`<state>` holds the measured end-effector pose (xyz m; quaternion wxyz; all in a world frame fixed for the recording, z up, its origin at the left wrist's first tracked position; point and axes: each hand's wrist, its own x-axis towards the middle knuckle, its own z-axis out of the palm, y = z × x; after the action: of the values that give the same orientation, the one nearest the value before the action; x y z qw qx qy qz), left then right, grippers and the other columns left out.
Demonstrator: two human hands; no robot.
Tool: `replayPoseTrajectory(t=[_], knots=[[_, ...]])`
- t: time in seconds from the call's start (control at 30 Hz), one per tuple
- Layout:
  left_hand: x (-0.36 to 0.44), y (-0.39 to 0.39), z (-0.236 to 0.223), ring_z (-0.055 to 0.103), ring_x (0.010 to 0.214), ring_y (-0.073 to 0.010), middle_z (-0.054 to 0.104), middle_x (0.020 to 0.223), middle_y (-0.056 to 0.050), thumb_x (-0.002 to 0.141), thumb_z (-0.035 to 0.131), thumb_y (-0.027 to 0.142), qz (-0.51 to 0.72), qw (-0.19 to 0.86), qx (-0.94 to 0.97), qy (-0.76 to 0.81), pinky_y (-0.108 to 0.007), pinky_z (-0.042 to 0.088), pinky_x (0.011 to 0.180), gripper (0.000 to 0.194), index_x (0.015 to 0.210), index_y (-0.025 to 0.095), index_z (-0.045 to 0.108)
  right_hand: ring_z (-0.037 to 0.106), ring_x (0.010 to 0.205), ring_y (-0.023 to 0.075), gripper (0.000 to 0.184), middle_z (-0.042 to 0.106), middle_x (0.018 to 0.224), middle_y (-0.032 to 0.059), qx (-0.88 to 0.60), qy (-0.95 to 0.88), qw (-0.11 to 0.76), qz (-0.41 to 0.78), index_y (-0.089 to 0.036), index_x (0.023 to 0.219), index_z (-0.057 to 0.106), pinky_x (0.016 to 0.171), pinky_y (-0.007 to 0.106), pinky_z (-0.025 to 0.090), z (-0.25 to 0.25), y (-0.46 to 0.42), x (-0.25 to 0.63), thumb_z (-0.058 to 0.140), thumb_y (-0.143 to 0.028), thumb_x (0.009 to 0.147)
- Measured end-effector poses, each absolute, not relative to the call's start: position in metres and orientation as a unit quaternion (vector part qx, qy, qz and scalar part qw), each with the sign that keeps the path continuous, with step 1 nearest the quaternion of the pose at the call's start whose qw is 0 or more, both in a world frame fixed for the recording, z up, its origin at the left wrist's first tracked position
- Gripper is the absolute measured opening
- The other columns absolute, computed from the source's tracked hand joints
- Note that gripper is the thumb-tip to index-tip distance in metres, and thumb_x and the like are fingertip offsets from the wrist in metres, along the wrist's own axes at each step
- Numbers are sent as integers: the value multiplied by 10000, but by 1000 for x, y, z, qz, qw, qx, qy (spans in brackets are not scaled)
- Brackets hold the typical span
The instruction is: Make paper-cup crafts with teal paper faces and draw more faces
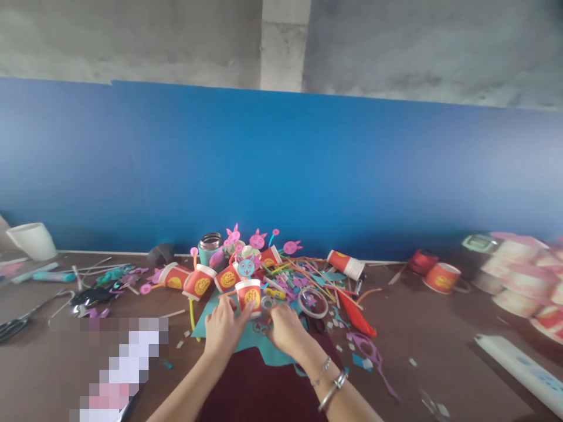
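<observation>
A red paper cup [248, 291] with a yellow print stands upright in front of me, and a blue cat-face cutout [247, 266] shows just above its rim. My left hand [223, 328] grips this cup from the left, its thumb across the front. Close to the cup's right side, my right hand [285, 329] is closed with its fingers curled in; whatever they pinch is hidden. A small tape roll [267, 303] is by the right fingertips. Under both hands lies a sheet of teal paper [275, 350], with small ring cutouts on it.
Behind the hands are more red cups [200, 282], pink animal-face cutouts [257, 239] and a teal flask [209, 249]. A large tape roll [324, 305] lies to the right. Scissors [17, 325] rest at the far left; stacked paper bowls [523, 275] and a power strip [523, 369] are far right.
</observation>
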<state>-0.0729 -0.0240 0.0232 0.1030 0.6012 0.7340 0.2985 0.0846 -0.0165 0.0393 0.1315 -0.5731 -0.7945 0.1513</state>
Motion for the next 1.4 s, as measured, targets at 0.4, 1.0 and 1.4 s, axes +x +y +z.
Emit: replayPoseTrajectory(t=[0.4,1.0,1.4], knots=[[-49,-35,44,584,944,-241,604,1032,-112,791,493,250,456,160,726,489,-386,467,796,270,1057,204,494,648,707,169,177,701,718,16,-506,-784,239,269,-191,740,652,620,221,431,66,-3,103,542,-66,679],[17,-5,9,440,392,-56,521,577,65,725,578,516,529,593,418,440,-170,270,369,348,747,194,449,565,969,266,58,652,901,92,-621,-747,237,22,-183,685,647,868,344,379,28,1,179,604,-168,722],[13,-13,6,608,749,-182,671,887,-53,832,472,237,463,322,694,448,-316,498,736,433,1260,190,518,609,754,224,152,653,781,49,-523,-743,385,162,-226,917,585,709,303,446,27,-11,165,459,-303,880]])
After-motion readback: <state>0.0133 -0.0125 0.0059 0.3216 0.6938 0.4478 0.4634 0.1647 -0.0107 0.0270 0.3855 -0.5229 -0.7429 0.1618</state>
